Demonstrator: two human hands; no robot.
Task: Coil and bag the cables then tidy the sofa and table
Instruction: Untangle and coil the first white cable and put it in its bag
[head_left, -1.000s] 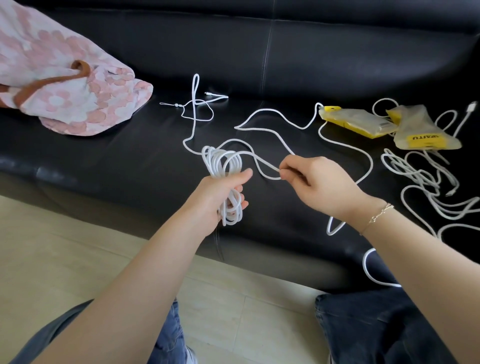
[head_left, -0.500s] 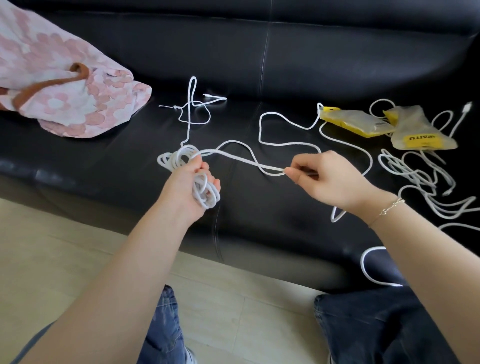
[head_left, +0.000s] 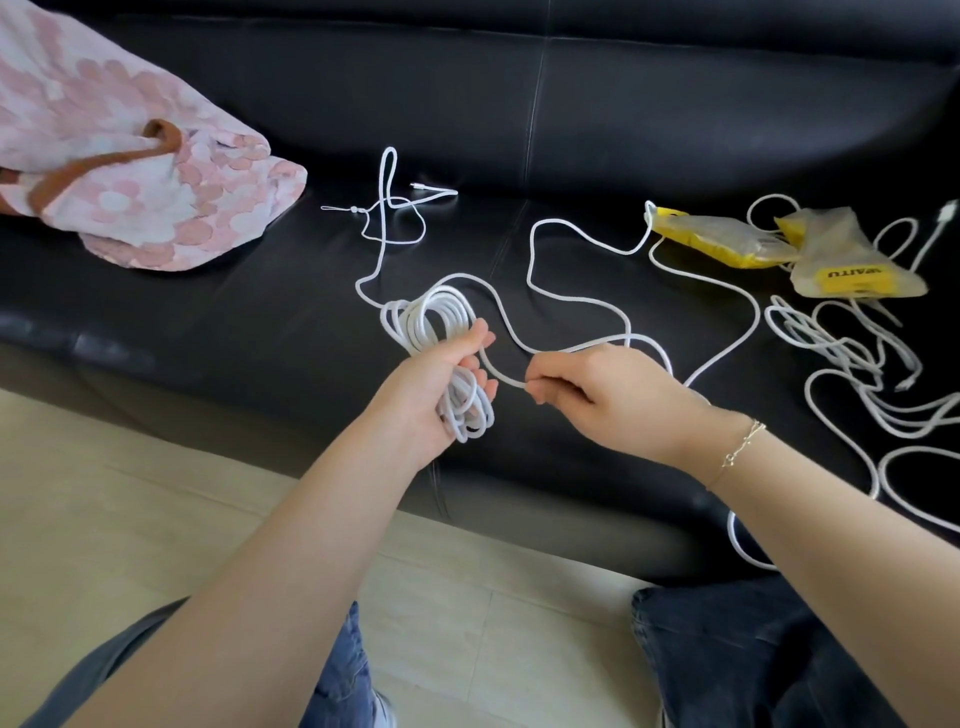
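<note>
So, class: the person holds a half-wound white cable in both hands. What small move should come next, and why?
Probably the right hand should carry its pinched strand over to the coil gripped by the left hand, adding another loop. Much loose cable is unwound on the sofa, so bagging seems premature.

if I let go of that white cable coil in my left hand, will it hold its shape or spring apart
Probably it loosens. The coiled white cable has no tie; only the left hand grips its loops. It looks floppy: its loose tail snakes in soft curves across the black leather sofa. It likely weighs little, and the smooth leather may let the loops slide.
</note>
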